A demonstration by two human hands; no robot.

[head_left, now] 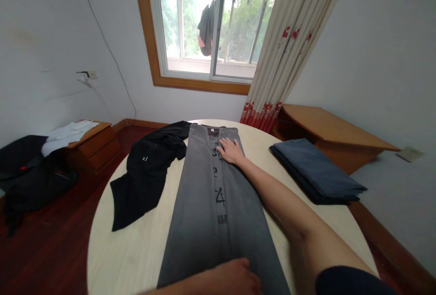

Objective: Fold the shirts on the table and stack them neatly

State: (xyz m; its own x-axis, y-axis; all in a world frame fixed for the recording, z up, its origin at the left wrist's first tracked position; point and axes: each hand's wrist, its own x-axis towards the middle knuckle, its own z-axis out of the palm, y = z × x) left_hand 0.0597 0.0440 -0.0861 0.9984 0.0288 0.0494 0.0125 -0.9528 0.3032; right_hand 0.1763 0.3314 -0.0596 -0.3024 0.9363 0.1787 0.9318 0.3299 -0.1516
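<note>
Grey trousers (211, 204) with black printed marks lie lengthwise down a round pale wooden table (132, 249), waistband at the far end. My right hand (230, 150) reaches far forward and rests flat on the cloth near the waistband, fingers stretched out. My left hand (235, 277) lies on the near end of the trousers at the bottom of the view, palm down, fingers mostly out of sight.
A black garment (146, 172) lies crumpled on the table's left side. A folded dark blue stack (315, 172) sits at the right. Wooden cabinets stand at left (95, 143) and right (327, 131). A window and a curtain (289, 45) are behind.
</note>
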